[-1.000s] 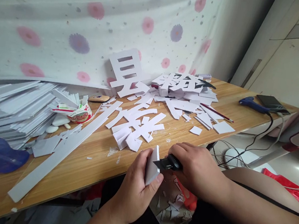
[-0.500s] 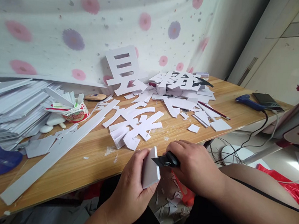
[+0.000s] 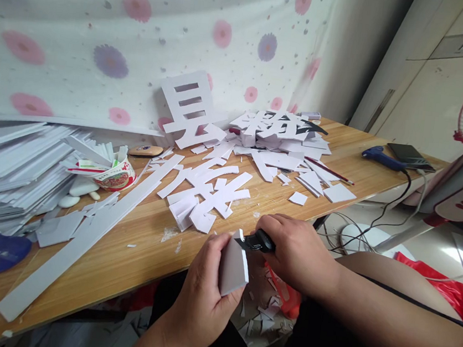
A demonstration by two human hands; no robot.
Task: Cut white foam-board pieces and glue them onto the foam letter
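My right hand (image 3: 301, 254) gripped a utility knife (image 3: 264, 241), apparently paring foam board (image 3: 232, 269) (left hand (image 3: 207, 287) clamping it); next, steadiness mattered.

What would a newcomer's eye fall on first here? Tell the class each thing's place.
At front centre, the right hand holds a black cutter, its blade at the edge of a white piece in the left hand. At the back of the wooden table, a slotted white cut-out stands tilted before a flowered cloth. White strips are stacked at the left.
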